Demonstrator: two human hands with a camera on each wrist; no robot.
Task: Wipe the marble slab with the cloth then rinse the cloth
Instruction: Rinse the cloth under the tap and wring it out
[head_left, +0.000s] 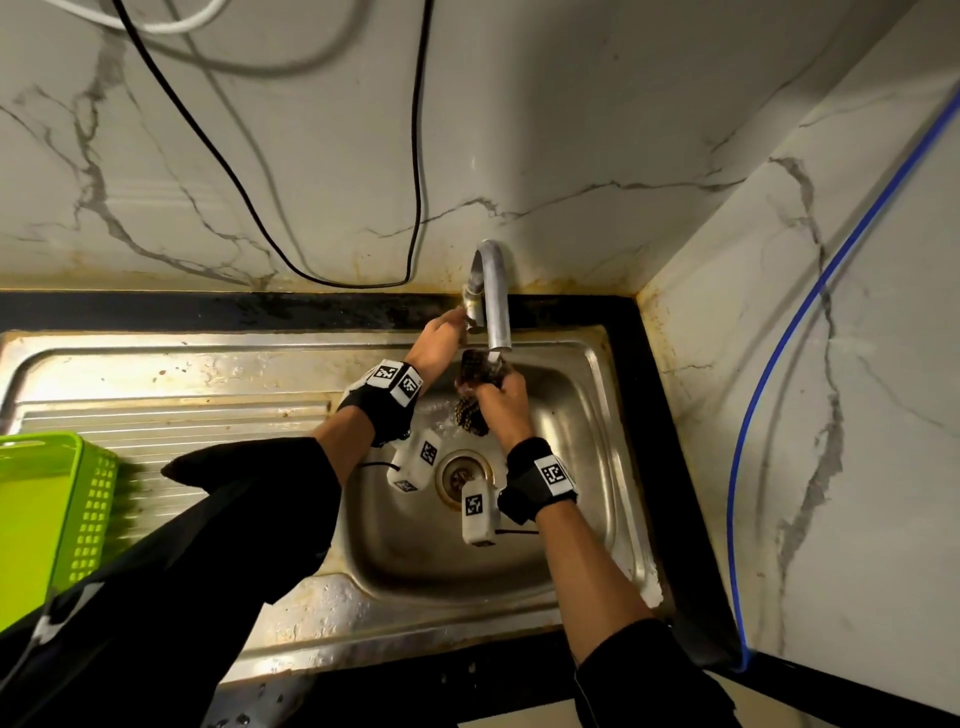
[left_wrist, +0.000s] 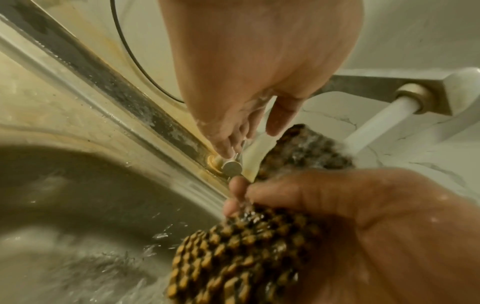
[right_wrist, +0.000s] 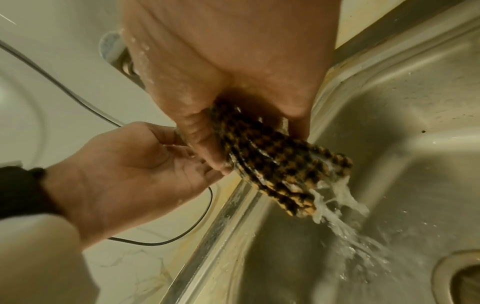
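Observation:
The cloth (head_left: 471, 415), dark with yellow checks, is bunched in my right hand (head_left: 501, 387) under the tap spout (head_left: 496, 296). Water (left_wrist: 374, 127) runs from the spout onto the cloth's upper end (left_wrist: 306, 148) and pours off its lower end (right_wrist: 285, 185) into the sink (head_left: 571, 519). My right hand's thumb and fingers (right_wrist: 202, 144) are wrapped round the cloth's middle. My left hand (head_left: 441, 332) reaches to the tap's base, its fingertips (left_wrist: 228, 148) on the small tap handle (left_wrist: 232, 167). The marble slab (head_left: 831, 415) lies to the right of the sink.
A green plastic basket (head_left: 47, 509) stands on the draining board at the left. A black cable (head_left: 415, 156) hangs down the marble wall behind the tap, and a blue cable (head_left: 769, 389) runs across the slab on the right. The drain (head_left: 460, 475) is below my wrists.

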